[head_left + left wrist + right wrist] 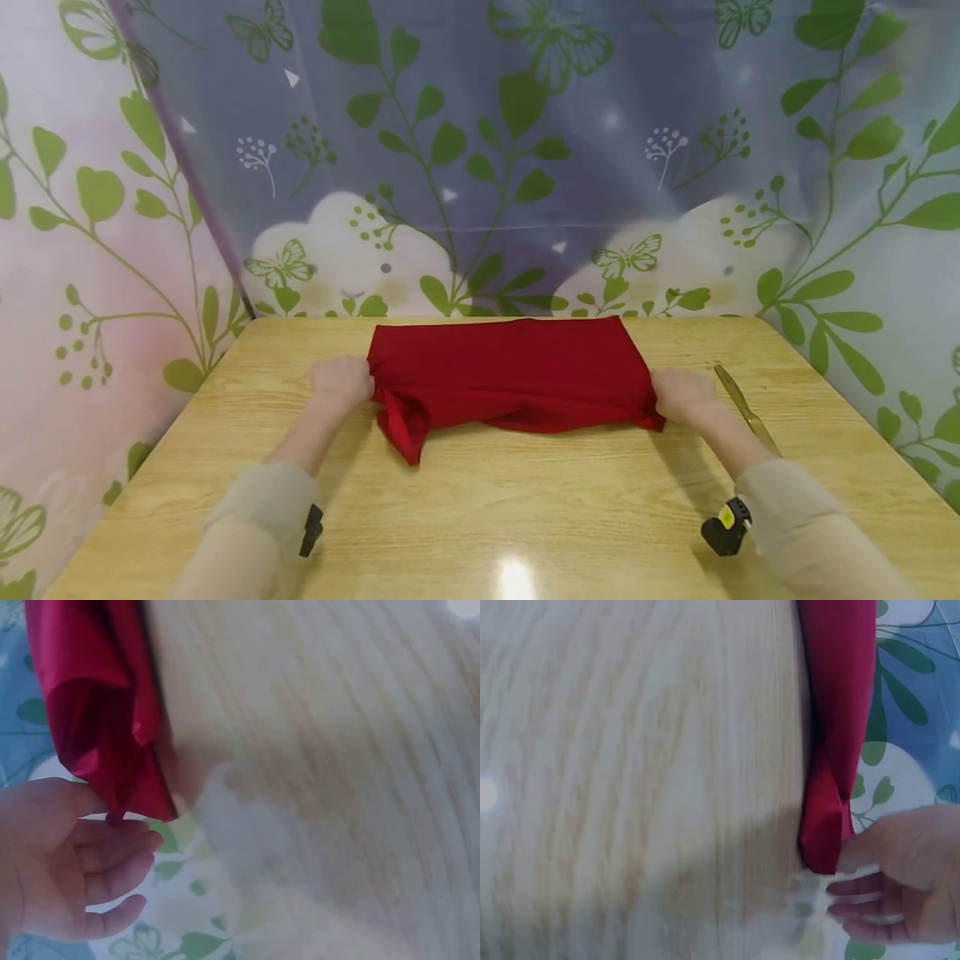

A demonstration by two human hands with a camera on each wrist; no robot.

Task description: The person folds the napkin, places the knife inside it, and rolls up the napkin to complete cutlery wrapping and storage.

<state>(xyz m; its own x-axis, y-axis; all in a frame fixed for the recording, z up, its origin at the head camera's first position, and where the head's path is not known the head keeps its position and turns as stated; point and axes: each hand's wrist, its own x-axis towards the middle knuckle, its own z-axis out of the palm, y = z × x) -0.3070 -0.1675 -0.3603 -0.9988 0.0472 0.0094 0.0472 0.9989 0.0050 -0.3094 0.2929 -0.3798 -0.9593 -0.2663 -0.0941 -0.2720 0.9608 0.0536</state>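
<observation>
A red cloth [510,358] stretches between the two hands at the far part of the table, its near edge bunched and sagging. My left hand [342,383] pinches its left end between thumb and fingers, as the left wrist view shows, where the cloth [97,690] gathers to a point. At the right end, my right hand [682,393] pinches the other side. In the right wrist view the cloth [840,697] narrows into a folded corner at the thumb of that hand [907,874]. A loose corner hangs down near the left hand.
A thin golden-brown stick-like object [746,408] lies on the wooden table [480,508] just beyond the right forearm. Patterned curtains [465,150] with leaves and butterflies stand along the back and both sides.
</observation>
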